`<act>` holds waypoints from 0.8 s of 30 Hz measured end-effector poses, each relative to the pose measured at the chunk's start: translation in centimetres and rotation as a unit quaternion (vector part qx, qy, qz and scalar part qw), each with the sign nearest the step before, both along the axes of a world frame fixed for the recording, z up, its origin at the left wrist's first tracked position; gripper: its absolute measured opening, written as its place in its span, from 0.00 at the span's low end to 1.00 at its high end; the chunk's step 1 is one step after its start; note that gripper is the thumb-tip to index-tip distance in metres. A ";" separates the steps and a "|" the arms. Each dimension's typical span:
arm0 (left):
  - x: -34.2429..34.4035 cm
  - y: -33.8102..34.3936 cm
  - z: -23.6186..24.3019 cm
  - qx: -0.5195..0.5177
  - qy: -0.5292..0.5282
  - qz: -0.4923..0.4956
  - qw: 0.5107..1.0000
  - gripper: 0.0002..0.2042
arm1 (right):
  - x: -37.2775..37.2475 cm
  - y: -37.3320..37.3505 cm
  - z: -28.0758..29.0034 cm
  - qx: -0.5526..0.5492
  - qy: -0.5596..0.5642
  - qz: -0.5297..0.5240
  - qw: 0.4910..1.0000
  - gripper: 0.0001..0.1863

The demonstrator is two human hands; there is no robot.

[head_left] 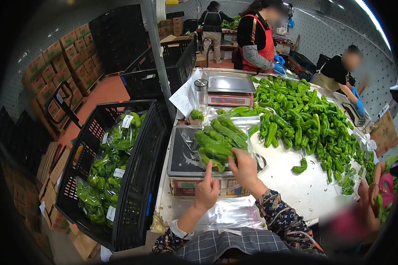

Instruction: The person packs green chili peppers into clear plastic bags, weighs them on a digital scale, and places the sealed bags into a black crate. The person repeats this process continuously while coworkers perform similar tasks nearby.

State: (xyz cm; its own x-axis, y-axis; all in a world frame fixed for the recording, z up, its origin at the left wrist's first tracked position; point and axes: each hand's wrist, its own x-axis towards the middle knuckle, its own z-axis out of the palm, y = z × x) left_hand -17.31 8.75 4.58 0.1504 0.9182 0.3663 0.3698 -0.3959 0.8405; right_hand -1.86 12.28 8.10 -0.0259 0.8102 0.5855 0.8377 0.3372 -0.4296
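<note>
1. Bag of peppers (216,141): clear plastic, green peppers inside, lying on the black-topped scale (177,152), ahead of both hands.
2. Left hand (207,193): in front of the scale's near edge, on the near side of the bag. Index finger stretched forward, tip at the bag's near edge, by a yellowish-green pepper end. Other fingers curled in. Can't tell whether the fingertip presses the plastic or the hand pinches anything.
3. Right hand (245,170): at the bag's near right corner, fingers reaching forward and left onto it. Thumb and fingers slightly spread. Can't tell if it grips the plastic or just rests there.
4. Net: bag sits forward of the left hand, forward-left of the right. Hands apart, bag's near edge spanning between them.
5. Near side of scale: flat clear plastic bags (232,214) on the table (287,192).
6. Far side: second scale (229,84) with metal tray; lidded glass jar (201,93) just left of it.
7. Right: big pile of loose green peppers (303,117); single pepper (300,166) apart from it, nearer the right hand.
8. Left: black crate (133,194) beside the table, packed pepper bags (112,154) inside, white labels on several.
</note>
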 end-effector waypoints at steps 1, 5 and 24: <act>-0.1 -0.1 0.0 0.003 0.009 0.000 1.000 0.31 | 0.2 0.4 0.1 0.035 -0.033 -0.007 0.999 0.13; 0.2 -0.2 0.1 0.007 0.003 -0.006 1.000 0.31 | 0.8 1.4 0.9 0.123 -0.077 -0.048 0.988 0.15; -1.0 -2.4 1.2 0.214 0.114 0.072 0.968 0.31 | 1.6 -1.0 -0.8 0.032 0.042 0.083 0.995 0.20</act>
